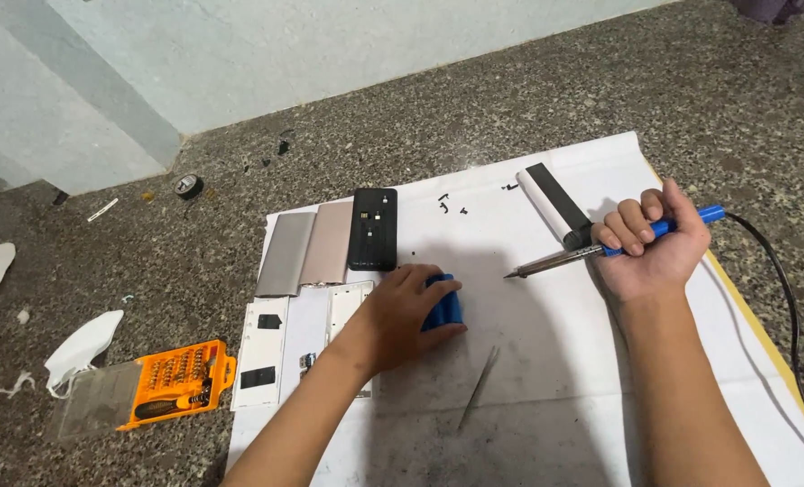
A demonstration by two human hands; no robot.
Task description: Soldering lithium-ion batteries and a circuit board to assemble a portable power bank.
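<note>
Evidently stiff, smooth blue battery cells [444, 305] lay on the white paper sheet [546, 379], pinned under the left hand [402, 316].
They looked compact and fairly heavy, best gripped across their sides; the left fingers curled over them, while the right hand [652, 248] was clenched around the blue-handled soldering iron [591, 252], its tip poised just beside the cells.

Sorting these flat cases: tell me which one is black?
The rightmost of the three side-by-side cases, beyond the left hand; the others are grey and pinkish.
</note>
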